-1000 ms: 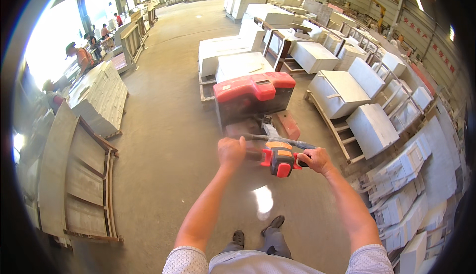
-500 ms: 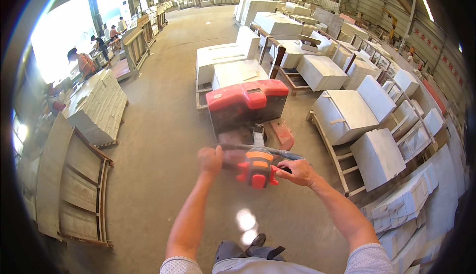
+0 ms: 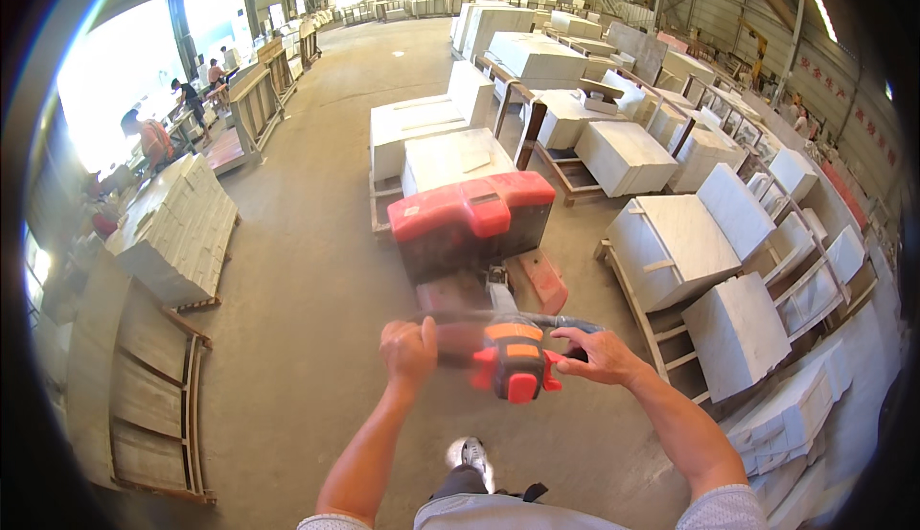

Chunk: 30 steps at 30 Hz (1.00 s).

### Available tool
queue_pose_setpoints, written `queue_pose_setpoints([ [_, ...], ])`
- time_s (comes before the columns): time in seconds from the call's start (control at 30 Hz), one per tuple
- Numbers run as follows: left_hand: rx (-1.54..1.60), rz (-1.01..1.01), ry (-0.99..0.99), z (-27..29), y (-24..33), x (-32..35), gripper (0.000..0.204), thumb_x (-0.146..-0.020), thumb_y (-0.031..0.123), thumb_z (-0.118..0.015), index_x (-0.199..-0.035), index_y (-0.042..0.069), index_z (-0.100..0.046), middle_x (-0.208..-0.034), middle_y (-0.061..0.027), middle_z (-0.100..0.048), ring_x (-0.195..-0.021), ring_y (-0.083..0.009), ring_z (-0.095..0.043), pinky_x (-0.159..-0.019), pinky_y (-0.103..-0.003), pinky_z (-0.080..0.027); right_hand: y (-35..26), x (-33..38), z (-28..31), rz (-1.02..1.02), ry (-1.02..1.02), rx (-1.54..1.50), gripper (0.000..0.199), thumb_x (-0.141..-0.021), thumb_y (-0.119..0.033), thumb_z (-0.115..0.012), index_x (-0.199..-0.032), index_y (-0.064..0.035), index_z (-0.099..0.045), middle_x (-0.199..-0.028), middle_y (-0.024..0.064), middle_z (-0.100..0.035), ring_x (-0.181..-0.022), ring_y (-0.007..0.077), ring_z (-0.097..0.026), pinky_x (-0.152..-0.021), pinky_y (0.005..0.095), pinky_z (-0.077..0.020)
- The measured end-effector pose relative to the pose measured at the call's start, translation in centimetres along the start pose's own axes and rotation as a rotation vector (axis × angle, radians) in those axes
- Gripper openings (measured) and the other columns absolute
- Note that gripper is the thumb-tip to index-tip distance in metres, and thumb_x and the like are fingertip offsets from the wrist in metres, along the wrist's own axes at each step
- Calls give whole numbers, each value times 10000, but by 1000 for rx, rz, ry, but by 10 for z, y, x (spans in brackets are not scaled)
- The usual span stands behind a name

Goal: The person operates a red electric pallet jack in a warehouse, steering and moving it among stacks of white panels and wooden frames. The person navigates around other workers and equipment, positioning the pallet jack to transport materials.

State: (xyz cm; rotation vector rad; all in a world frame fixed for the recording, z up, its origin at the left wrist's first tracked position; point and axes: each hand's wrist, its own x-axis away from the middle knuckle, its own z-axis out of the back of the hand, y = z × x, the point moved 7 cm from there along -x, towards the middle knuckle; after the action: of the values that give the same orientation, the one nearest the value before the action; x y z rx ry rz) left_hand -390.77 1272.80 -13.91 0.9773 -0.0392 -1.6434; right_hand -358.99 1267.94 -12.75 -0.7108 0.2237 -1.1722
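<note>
An electric pallet truck [image 3: 474,209] with a red cover stands in front of me, its control handle [image 3: 517,348] reaching back toward my body. My left hand [image 3: 409,350] is closed round the handle's left side, the grip blurred and partly hidden. On the other side my right hand [image 3: 596,356] curls over the dark right grip, its thumb by a red lever [image 3: 553,369]. A pallet with pale stone slabs [image 3: 455,156] lies just beyond the red cover; whether the truck's forks are under it is hidden.
Stacked stone on a pallet [image 3: 177,233] and a wooden frame [image 3: 153,386] line the left side. Crated stone blocks [image 3: 676,242] and leaning slabs [image 3: 795,405] fill the right. Several people work at the far left, one in orange [image 3: 153,142]. Concrete floor [image 3: 316,147] runs ahead between them.
The truck's handle and both hands sit lower in view. The truck body has shifted slightly left and down. One foot, in a pale shoe, has come forward.
</note>
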Motion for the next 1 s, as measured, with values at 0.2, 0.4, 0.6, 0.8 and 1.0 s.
queue_pose_setpoints([
  [0.2, 10, 45, -1, 5, 9, -13, 420, -895, 175, -645, -509, 28, -571, -558, -127, -566, -616, -330, -564, -745, -455, -467, -1, -18, -1, -53, -327, -109, 1110, -786, -668, -715, -1588, -103, -196, -1166, 189, -686, -1097, 341, -652, -962, 413, -482],
  [0.4, 38, 36, -21, 13, 12, -17, 400, -898, 152, -645, -527, 18, -574, -566, -123, -558, -628, -330, -558, -746, -453, -462, -16, -24, -5, -27, -462, -123, 1155, -794, -652, -722, -1608, -106, -109, -1136, 186, -678, -1049, 351, -643, -912, 426, -478],
  [0.6, 61, 74, -3, 14, 12, -19, 396, -895, 153, -650, -527, 32, -570, -577, -138, -562, -636, -350, -555, -709, -473, -455, -12, -33, 1, -94, -522, -214, 1110, -789, -571, -765, -1607, -122, -165, -1085, 158, -679, -962, 285, -661, -876, 384, -488],
  [0.8, 33, 107, 10, 8, 7, -19, 415, -907, 173, -641, -526, 32, -558, -594, -160, -574, -651, -375, -563, -681, -493, -450, -16, -36, 5, -140, -588, -300, 1163, -765, -536, -810, -1610, -113, -131, -902, 78, -693, -728, 208, -670, -729, 341, -516],
  [1.0, 0, 146, 81, 10, 5, -9, 419, -941, 156, -625, -543, 33, -585, -580, -119, -601, -622, -287, -588, -714, -400, -491, -5, -32, -4, -136, -662, -163, 1164, -809, -578, -758, -1593, -32, -94, -1007, 184, -740, -757, 272, -700, -757, 357, -522],
])
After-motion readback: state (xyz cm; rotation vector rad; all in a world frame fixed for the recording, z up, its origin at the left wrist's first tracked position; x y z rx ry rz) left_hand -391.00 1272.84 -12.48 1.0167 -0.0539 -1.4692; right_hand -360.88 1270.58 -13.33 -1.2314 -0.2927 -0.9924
